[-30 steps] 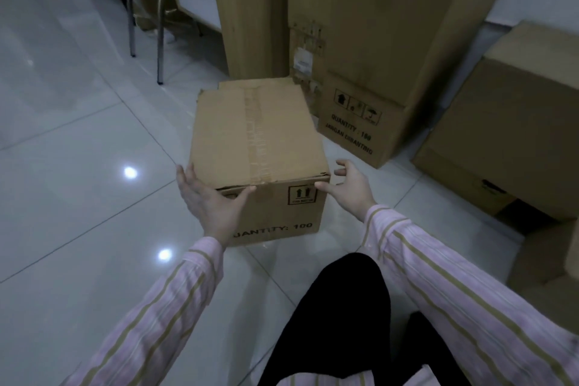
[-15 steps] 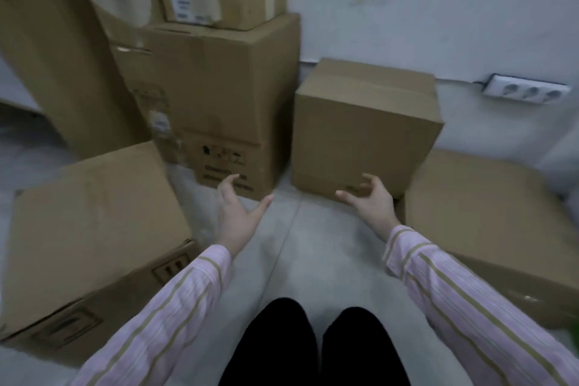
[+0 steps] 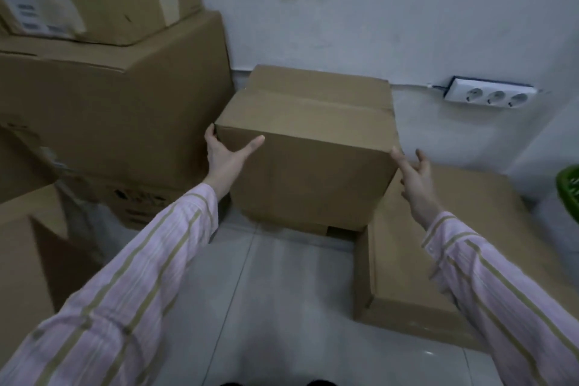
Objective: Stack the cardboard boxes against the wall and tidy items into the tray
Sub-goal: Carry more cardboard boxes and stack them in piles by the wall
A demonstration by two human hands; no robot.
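Fingers (image 3: 210,135) of my left hand (image 3: 225,155) curl round the upper left corner of the middle box (image 3: 308,150), with the thumb (image 3: 255,143) laid flat on its front face: this hand grips the box. My right hand (image 3: 416,177) is spread and holds nothing; its forefinger tip is at the upper right front corner, and whether it touches cannot be confirmed. Half a second ago both hands hung empty near the lower edge of this box, the left one in free air; both are now up at the top corners. Judgement: the grasp is half set, and the right hand must close on its corner before the box can be lifted or shifted. The middle box stands on the floor (image 3: 282,307) against the wall (image 3: 344,9), between the tall stack (image 3: 119,97) on the left and the flat box (image 3: 438,247) on the right. A power strip (image 3: 488,97) is fixed to the wall. A green object (image 3: 569,191) is cut off at the right edge. Writing: the white label (image 3: 28,12) and the printed marks (image 3: 141,197) on the stack are blurred and unreadable; no brand can be read
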